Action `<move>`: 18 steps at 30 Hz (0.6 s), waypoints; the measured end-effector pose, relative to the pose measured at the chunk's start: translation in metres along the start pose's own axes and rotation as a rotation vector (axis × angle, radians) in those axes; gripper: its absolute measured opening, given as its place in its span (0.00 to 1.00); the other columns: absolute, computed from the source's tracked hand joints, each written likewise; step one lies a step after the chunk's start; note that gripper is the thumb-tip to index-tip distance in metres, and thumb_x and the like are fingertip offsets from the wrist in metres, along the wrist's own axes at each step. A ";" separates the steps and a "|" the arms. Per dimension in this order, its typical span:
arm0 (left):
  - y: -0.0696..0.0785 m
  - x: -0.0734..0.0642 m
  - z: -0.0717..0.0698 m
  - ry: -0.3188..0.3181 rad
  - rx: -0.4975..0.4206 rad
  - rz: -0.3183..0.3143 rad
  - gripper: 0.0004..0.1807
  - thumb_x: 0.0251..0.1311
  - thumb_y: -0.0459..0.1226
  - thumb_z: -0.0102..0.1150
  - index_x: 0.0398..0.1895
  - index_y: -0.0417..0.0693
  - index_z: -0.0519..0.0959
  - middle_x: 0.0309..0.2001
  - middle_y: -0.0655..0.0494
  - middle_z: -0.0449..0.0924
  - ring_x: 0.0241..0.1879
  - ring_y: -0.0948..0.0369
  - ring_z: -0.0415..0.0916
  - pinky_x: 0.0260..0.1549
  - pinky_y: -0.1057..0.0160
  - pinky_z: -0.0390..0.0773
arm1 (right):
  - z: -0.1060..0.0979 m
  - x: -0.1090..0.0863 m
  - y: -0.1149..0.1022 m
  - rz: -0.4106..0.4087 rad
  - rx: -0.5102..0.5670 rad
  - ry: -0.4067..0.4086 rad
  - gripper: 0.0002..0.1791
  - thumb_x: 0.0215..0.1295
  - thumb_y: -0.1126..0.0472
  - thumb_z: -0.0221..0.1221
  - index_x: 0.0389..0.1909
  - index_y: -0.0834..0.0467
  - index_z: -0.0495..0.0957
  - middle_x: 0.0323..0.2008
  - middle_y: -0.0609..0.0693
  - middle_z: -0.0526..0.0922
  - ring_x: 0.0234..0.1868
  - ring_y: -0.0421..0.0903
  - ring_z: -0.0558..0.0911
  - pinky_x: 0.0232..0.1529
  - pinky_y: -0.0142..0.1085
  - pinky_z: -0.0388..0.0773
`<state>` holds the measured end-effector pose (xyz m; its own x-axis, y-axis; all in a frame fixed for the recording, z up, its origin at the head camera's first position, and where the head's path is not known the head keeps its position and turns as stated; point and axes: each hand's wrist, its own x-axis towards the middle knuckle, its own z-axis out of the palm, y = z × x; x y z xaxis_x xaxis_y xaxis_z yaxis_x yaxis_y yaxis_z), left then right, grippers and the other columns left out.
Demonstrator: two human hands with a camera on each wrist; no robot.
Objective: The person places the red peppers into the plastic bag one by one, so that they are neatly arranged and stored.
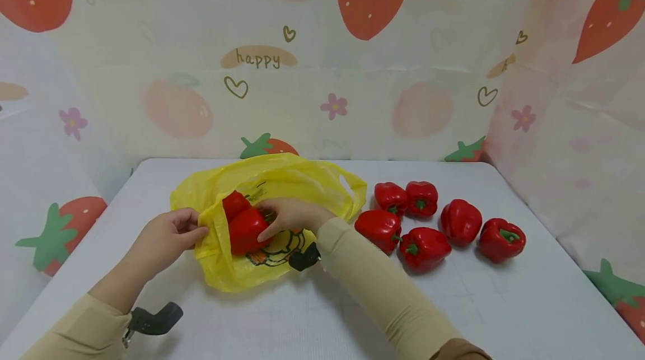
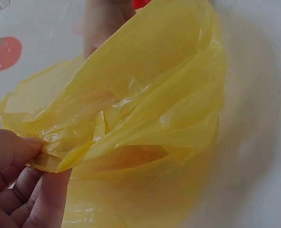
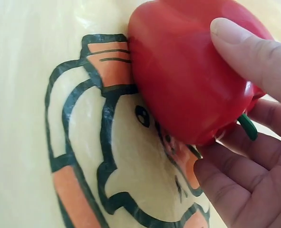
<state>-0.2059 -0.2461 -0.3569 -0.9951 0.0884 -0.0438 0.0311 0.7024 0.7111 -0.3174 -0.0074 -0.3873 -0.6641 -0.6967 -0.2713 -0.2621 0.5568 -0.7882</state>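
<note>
A yellow plastic bag [image 1: 221, 276] with a cartoon print lies on the table, its mouth held up on the left. My left hand [image 1: 168, 237] pinches the bag's edge between thumb and fingers, close up in the left wrist view. At the bag's opening my right hand [image 1: 292, 215] holds a red bell pepper [image 1: 246, 231], thumb on its side and fingers near its green stem. In the right wrist view this bell pepper [image 3: 188, 71] is over the print. Behind it shows a second red bell pepper [image 1: 234, 204], partly hidden.
Several red bell peppers [image 1: 425, 249] lie in a loose group right of the bag on the white table [image 1: 504, 309]. A strawberry-patterned cloth [image 1: 312, 80] hangs behind and along the sides. Black wrist mounts [image 1: 156, 319] stick out from both sleeves.
</note>
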 end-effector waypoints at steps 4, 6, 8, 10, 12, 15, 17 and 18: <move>0.000 -0.001 0.000 -0.001 -0.003 -0.005 0.12 0.59 0.44 0.57 0.35 0.45 0.72 0.29 0.52 0.74 0.33 0.56 0.70 0.35 0.59 0.77 | 0.003 0.002 0.000 0.018 0.008 0.001 0.37 0.44 0.51 0.70 0.58 0.45 0.68 0.47 0.37 0.74 0.49 0.38 0.71 0.51 0.35 0.70; 0.000 -0.001 0.000 -0.001 -0.001 -0.009 0.12 0.59 0.44 0.57 0.35 0.45 0.72 0.30 0.52 0.74 0.33 0.56 0.70 0.36 0.59 0.77 | 0.003 0.002 -0.001 0.024 0.002 0.005 0.36 0.44 0.51 0.70 0.57 0.45 0.69 0.46 0.37 0.74 0.49 0.39 0.71 0.50 0.35 0.70; 0.001 -0.001 0.000 -0.001 0.000 -0.013 0.12 0.59 0.44 0.57 0.35 0.45 0.72 0.30 0.52 0.74 0.33 0.56 0.70 0.36 0.59 0.77 | 0.003 0.003 -0.002 0.028 -0.004 0.009 0.35 0.44 0.51 0.70 0.57 0.45 0.69 0.46 0.37 0.74 0.49 0.39 0.71 0.50 0.35 0.71; 0.001 -0.001 0.000 -0.002 0.000 -0.012 0.12 0.59 0.44 0.57 0.35 0.45 0.72 0.30 0.52 0.75 0.33 0.56 0.71 0.35 0.60 0.77 | 0.004 0.004 -0.002 0.026 -0.022 0.018 0.35 0.45 0.51 0.70 0.57 0.46 0.69 0.46 0.37 0.74 0.48 0.39 0.72 0.50 0.34 0.71; 0.001 -0.001 0.000 -0.005 -0.002 -0.010 0.12 0.59 0.44 0.57 0.35 0.45 0.72 0.30 0.52 0.75 0.33 0.56 0.71 0.35 0.61 0.77 | 0.004 0.005 -0.002 0.026 -0.044 0.034 0.34 0.46 0.51 0.69 0.57 0.47 0.69 0.46 0.37 0.74 0.48 0.39 0.72 0.49 0.34 0.71; 0.001 -0.001 0.001 -0.004 -0.001 -0.006 0.12 0.59 0.44 0.57 0.35 0.45 0.72 0.30 0.52 0.75 0.33 0.56 0.71 0.35 0.60 0.77 | 0.004 0.007 -0.003 0.028 -0.088 0.063 0.35 0.47 0.50 0.69 0.58 0.48 0.69 0.47 0.38 0.75 0.47 0.38 0.72 0.50 0.33 0.70; 0.001 -0.001 0.001 -0.004 0.001 -0.008 0.12 0.59 0.44 0.57 0.35 0.45 0.72 0.31 0.52 0.75 0.33 0.56 0.71 0.35 0.60 0.77 | 0.005 0.008 -0.005 0.025 -0.114 0.076 0.35 0.47 0.50 0.69 0.58 0.49 0.68 0.48 0.39 0.75 0.47 0.38 0.72 0.50 0.33 0.70; 0.001 -0.001 0.001 -0.003 0.001 -0.009 0.12 0.59 0.44 0.57 0.35 0.45 0.72 0.31 0.51 0.75 0.33 0.56 0.71 0.36 0.59 0.77 | 0.005 0.009 -0.005 0.023 -0.129 0.080 0.35 0.47 0.50 0.69 0.58 0.49 0.68 0.48 0.39 0.75 0.47 0.38 0.72 0.50 0.33 0.70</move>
<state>-0.2048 -0.2448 -0.3563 -0.9951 0.0841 -0.0521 0.0223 0.7038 0.7100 -0.3186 -0.0187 -0.3885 -0.7232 -0.6478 -0.2394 -0.3305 0.6289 -0.7037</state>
